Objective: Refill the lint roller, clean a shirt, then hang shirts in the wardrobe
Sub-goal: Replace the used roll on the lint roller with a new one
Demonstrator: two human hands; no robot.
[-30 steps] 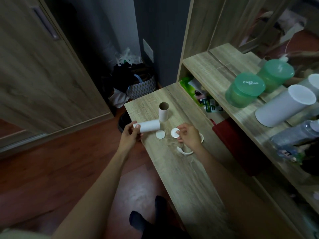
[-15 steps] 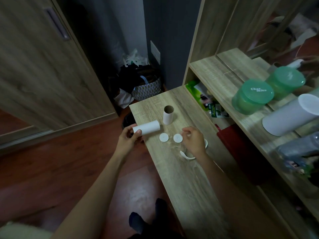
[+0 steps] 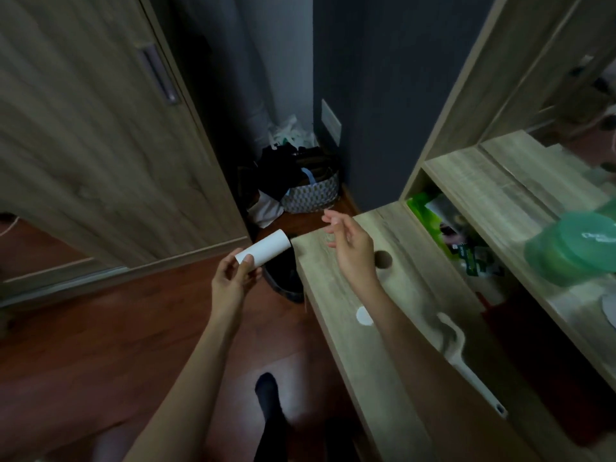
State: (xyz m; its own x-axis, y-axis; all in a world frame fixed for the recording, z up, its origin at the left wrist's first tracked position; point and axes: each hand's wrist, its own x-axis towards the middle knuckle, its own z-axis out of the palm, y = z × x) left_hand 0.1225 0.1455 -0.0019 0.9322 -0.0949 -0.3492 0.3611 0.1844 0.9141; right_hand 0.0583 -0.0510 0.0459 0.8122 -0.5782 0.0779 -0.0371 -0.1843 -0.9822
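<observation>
Tabletop: long wooden surface, serving as the work area. Lint roller handle: white, lying flat near the right forearm, bare of any roll, evidently awaiting the refill. Right hand: raised above the tabletop's far end, fingers spread wide, holding nothing. Left hand: off the tabletop's edge over the floor, fingers pinching one end of the refill roll, which points away, probably kept free for fitting. Cardboard tube: upright, set aside, likely spent. White disc: flat on the tabletop.
</observation>
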